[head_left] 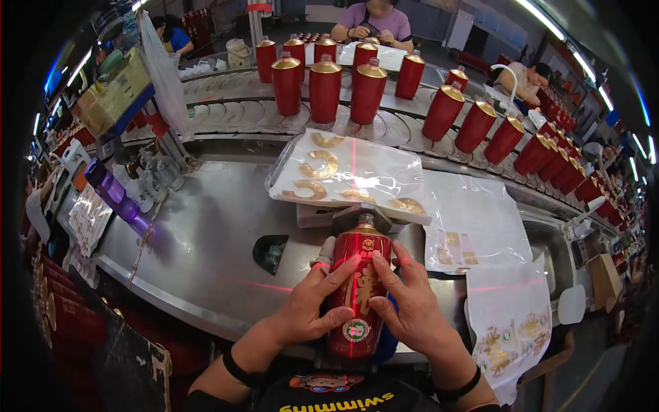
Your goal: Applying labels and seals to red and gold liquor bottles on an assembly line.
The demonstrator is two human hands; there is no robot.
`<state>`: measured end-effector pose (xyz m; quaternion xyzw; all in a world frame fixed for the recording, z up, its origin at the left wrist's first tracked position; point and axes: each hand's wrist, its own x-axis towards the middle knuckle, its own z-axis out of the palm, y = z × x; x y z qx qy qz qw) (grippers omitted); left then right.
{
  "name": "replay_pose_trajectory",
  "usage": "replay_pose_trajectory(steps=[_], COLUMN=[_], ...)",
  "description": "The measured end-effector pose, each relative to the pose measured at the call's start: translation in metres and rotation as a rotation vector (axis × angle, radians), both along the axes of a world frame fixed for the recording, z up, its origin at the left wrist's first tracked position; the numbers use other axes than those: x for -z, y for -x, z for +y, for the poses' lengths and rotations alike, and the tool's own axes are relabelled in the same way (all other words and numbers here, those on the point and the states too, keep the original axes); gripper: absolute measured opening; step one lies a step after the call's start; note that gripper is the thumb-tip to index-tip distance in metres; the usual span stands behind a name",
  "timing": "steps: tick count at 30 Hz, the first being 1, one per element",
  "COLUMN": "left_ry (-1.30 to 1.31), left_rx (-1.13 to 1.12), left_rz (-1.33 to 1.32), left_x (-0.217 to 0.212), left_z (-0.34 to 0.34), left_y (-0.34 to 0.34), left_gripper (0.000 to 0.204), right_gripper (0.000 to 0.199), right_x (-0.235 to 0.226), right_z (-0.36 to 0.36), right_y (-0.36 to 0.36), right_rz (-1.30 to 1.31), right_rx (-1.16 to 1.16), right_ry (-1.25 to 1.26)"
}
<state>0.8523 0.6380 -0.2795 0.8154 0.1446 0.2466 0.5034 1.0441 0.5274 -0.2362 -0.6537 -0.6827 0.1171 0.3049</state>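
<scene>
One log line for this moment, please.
left hand: touching bottle, fingers spread | right hand: touching bottle, fingers spread | bottle: red, between hands | decal sheet: beyond bottle

Left hand (312,299) and right hand (415,302) flank a red bottle (357,295), thumbs and fingers against its front and sides. Neck points away from wearer; red light line runs down its front. Just beyond: white sheet (388,168) bearing gold C-shaped pieces. Farther off, red gold-shouldered bottles (325,93) stand upright on a curved conveyor (230,117). Purple drinking bottle (112,192) to left.
</scene>
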Motion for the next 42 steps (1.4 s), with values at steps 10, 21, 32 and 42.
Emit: replay_pose_trajectory(steps=[10, 21, 32, 42], left_ry=[-0.033, -0.043, -0.154, -0.13], left_rx=[0.01, -0.019, 0.037, 0.085], left_rz=[-0.062, -0.053, -0.047, 0.045], left_x=[0.001, 0.004, 0.003, 0.007], left_z=[0.013, 0.013, 0.035, 0.033], left_y=[0.008, 0.013, 0.029, 0.039], left_gripper=[0.073, 0.075, 0.084, 0.099], right_gripper=[0.058, 0.058, 0.07, 0.095], right_x=[0.001, 0.004, -0.002, -0.002], right_z=[0.013, 0.014, 0.019, 0.018], right_y=[0.015, 0.019, 0.011, 0.016], right_rz=[-0.022, -0.064, 0.076, 0.072], right_rx=[0.009, 0.018, -0.1, -0.143], right_ry=[0.002, 0.003, 0.117, 0.203])
